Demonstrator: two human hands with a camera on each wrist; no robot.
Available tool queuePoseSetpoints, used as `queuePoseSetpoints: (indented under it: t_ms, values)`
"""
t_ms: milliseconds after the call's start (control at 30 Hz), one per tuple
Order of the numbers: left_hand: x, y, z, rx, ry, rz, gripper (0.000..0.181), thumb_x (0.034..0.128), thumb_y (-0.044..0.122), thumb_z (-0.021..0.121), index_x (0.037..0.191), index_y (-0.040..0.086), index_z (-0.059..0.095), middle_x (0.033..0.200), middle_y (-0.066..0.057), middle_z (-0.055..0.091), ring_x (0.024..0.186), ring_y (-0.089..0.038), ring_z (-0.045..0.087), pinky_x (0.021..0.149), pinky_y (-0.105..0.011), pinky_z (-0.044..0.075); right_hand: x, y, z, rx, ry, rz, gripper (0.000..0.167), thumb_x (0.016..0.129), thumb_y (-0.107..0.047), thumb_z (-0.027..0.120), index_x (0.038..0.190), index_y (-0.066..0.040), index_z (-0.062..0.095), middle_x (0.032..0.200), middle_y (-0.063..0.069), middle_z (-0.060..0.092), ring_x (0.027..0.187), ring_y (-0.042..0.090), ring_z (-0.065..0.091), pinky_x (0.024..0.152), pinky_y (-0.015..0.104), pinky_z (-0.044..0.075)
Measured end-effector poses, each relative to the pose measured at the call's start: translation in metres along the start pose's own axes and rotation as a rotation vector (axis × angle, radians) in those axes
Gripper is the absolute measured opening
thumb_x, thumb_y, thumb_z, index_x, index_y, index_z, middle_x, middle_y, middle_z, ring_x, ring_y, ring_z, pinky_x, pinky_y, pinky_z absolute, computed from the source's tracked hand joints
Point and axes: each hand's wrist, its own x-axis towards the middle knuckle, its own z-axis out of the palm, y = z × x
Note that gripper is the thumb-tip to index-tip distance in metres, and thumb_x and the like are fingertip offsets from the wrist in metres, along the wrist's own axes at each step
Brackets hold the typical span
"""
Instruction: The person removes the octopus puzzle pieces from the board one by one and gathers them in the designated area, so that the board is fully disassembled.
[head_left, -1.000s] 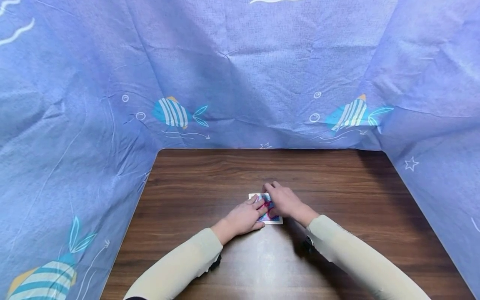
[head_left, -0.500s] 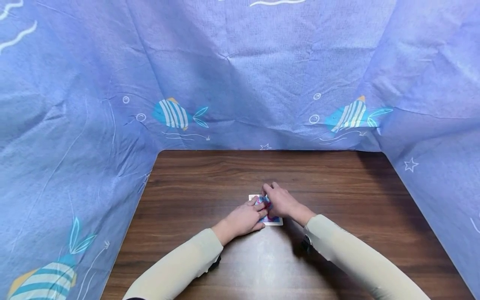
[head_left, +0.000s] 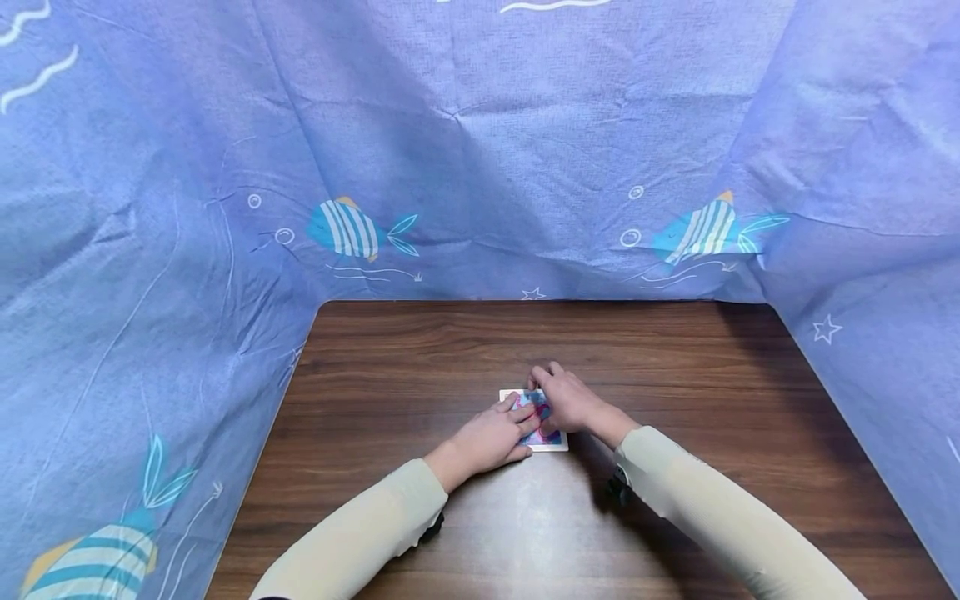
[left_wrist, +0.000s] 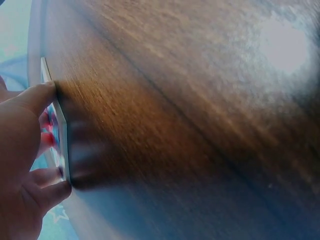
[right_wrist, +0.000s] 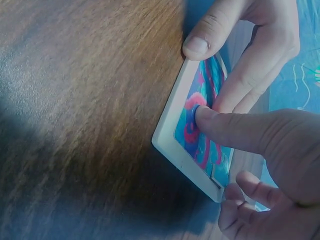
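A small, flat picture board [head_left: 557, 447] with a thick white frame and a blue, pink and purple picture lies on the table, partly under both hands. My left hand [head_left: 487, 435] rests on its left side with extended fingers, and the thumb [right_wrist: 197, 46] presses a frame corner. From the right, my right hand [head_left: 573, 402] bends over the board. Its thumb [right_wrist: 207, 120] presses the picture, while its other fingers curl at the frame's edge. A short dark gap shows at one inner corner of the frame in the right wrist view. Both hands hide much of the picture.
The brown wood-grain table [head_left: 390, 358] has a bright reflection in front of the hands. Blue cloth [head_left: 480, 183] printed with striped fish hangs along the back and both sides. A pale sleeve [head_left: 360, 525] covers each forearm.
Both hands stay on the board in nearly the same pose. The view shifts slightly, and the right hand's thumb and fingers shift only a little. The board stays in place.
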Motion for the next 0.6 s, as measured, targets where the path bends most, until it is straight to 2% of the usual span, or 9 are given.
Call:
queuePoseSetpoints:
  t_ms: [167,400,600]
  values:
    - [0.000,0.000,0.001,-0.011,-0.012,-0.011,0.058,0.1024,0.049,0.057,0.152,0.020,0.053,0.158,-0.004,0.048,0.146,-0.040,0.043,0.121,-0.042,0.036,-0.002,0.000,-0.001,-0.008,0.011,-0.023,0.063,0.058,-0.015,0.098,0.106,-0.010,0.058,0.103,0.009,0.063,0.102,0.031,0.059,0.097,0.053,0.046]
    - [-0.002,0.001,-0.001,-0.061,-0.057,-0.043,0.057,0.1046,0.050,0.052,0.154,0.022,0.050,0.163,-0.001,0.041,0.151,-0.038,0.036,0.121,-0.041,0.035,-0.005,0.008,-0.002,0.020,-0.005,0.015,0.058,0.065,-0.018,0.096,0.111,-0.014,0.061,0.113,0.006,0.067,0.108,0.032,0.058,0.086,0.056,0.049]
    - [-0.004,0.001,-0.001,-0.051,-0.047,-0.043,0.056,0.1046,0.050,0.052,0.154,0.022,0.050,0.163,-0.001,0.042,0.150,-0.039,0.037,0.122,-0.040,0.034,-0.005,0.018,-0.005,0.135,0.019,-0.070,0.048,0.071,-0.005,0.088,0.114,-0.006,0.066,0.108,0.009,0.070,0.104,0.029,0.065,0.093,0.051,0.051]
